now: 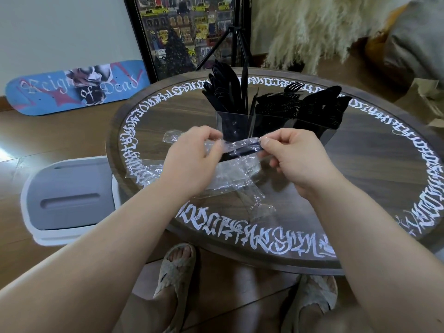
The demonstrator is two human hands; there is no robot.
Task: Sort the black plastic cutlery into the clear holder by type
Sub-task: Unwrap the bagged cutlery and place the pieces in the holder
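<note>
**Wrapped cutlery piece held in both hands, holder behind**

Feet in woven slippers (pixel 176 270) are seen at the bottom edge, on the wood floor below the round table (pixel 384 169), whose rim is lettered in white script.

Above the near half of the table, a black cutlery piece (pixel 240 153) inside a clear plastic wrapper (pixel 242 145) is held level between both hands. The wrapper's left end is gripped by the left hand (pixel 189 162), fingers curled round it, thumb on top. The right end is pinched by the right hand (pixel 295 159) between thumb and forefinger, other fingers curled under. Type of the piece cannot be told through the film.

Loose empty wrappers (pixel 240 186) are lying on the table below the hands; more crumpled film (pixel 171 137) is seen just left of the left hand.

Just beyond the hands, the clear holder (pixel 235 123) is standing near the table centre, compartments side by side. Black knives (pixel 223 85) are packed upright in the left compartment, forks (pixel 278 102) in the middle, and further black cutlery (pixel 324 102) on the right, type unclear.

Left of the table, a grey-lidded white bin (pixel 69 195) is on the floor. Farther back, a blue skateboard deck (pixel 77 87) is leaned on the wall, beside a framed picture (pixel 182 32) and a black tripod (pixel 237 32).
</note>
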